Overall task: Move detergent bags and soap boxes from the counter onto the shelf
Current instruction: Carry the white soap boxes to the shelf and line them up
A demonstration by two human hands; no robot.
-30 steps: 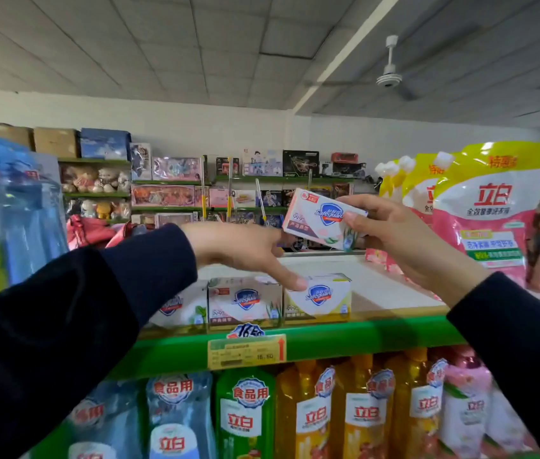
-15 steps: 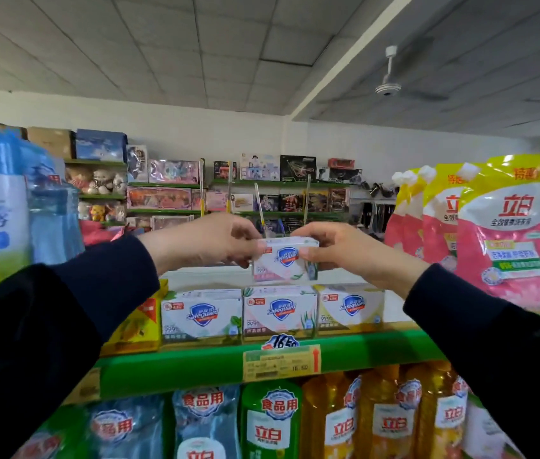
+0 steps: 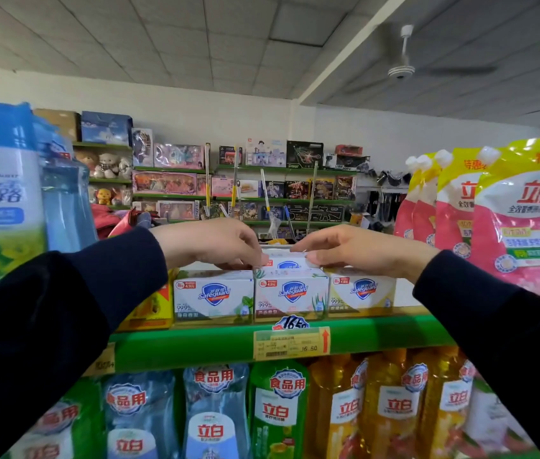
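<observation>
Green metal shelf [image 3: 195, 342] with a yellow price label [image 3: 291, 342] on its front edge, spanning the view; below it, a row of upright dish-liquid bottles [image 3: 278, 412] in blue, green and orange. Right end of the shelf top: standing pink-and-yellow detergent bags [image 3: 523, 220] with white spouts, several deep. Left edge: tall blue-and-white bottles [image 3: 3, 193], blurred. Front of the shelf top: a row of white cardboard soap boxes with a blue shield logo, namely a left box [image 3: 214, 296], a middle box [image 3: 290, 294] and a right box [image 3: 361, 291], touching side to side, with a yellow-orange packet [image 3: 152, 309] at the row's left end. Item in hand: one more white cardboard soap box [image 3: 286, 261] of the same kind, lying flat on top of the middle box, its front face only partly visible between the hands. Left hand [image 3: 215, 243], dark sleeve, has its grip pinched on the box's left end, fingertips curled down over the top edge. Right hand [image 3: 358, 248], dark sleeve, has its grip pinched on the right end, thumb at the front corner and fingers over the top. The box sits directly between the two grips, level, square with the box beneath. Background: wall shelves of toy boxes [image 3: 179, 155]; white ceiling fan [image 3: 401, 69].
</observation>
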